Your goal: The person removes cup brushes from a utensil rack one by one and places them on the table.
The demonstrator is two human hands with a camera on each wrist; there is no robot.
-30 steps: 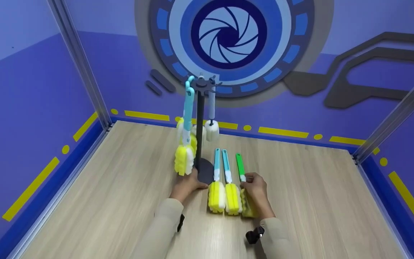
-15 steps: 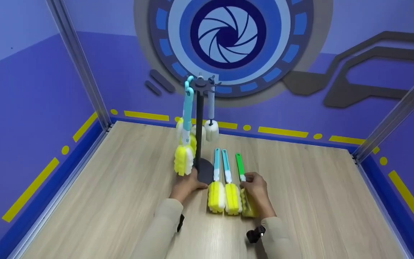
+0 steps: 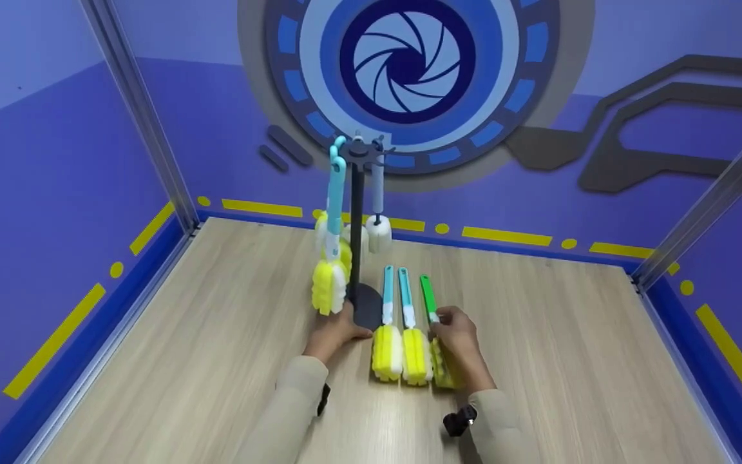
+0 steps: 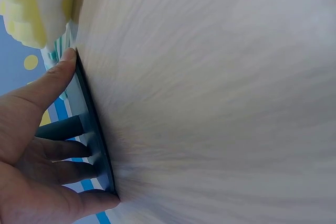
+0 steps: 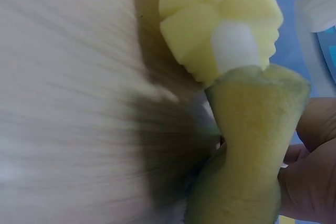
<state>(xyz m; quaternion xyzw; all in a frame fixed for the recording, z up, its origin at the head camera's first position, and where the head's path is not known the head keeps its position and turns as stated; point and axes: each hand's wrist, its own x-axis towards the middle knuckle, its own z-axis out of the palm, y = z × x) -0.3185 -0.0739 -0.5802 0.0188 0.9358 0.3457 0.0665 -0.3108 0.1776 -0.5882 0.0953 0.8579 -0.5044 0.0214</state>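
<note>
A black stand (image 3: 357,238) rises from a round base. My left hand (image 3: 334,332) grips the near left part of that base; in the left wrist view the hand (image 4: 39,145) spans the base (image 4: 92,114) from rim to rim. With my right hand (image 3: 458,335) I pinch the green-handled brush (image 3: 428,295) at its neck, its yellow sponge low over the table. In the right wrist view that sponge (image 5: 252,140) partly hides the fingers (image 5: 315,174). Two blue-handled brushes (image 3: 387,351) (image 3: 417,354) lie side by side between my hands.
Blue-handled brushes (image 3: 336,200) with yellow and white sponges hang on the stand's left side, over my left hand. A grey-handled brush (image 3: 379,187) with a white sponge hangs at its back right. Purple walls and metal posts (image 3: 145,116) surround the wooden table (image 3: 558,341).
The green handle's top end has swung slightly left in my right hand. My left hand stays on the base, and the two lying blue-handled brushes keep their places.
</note>
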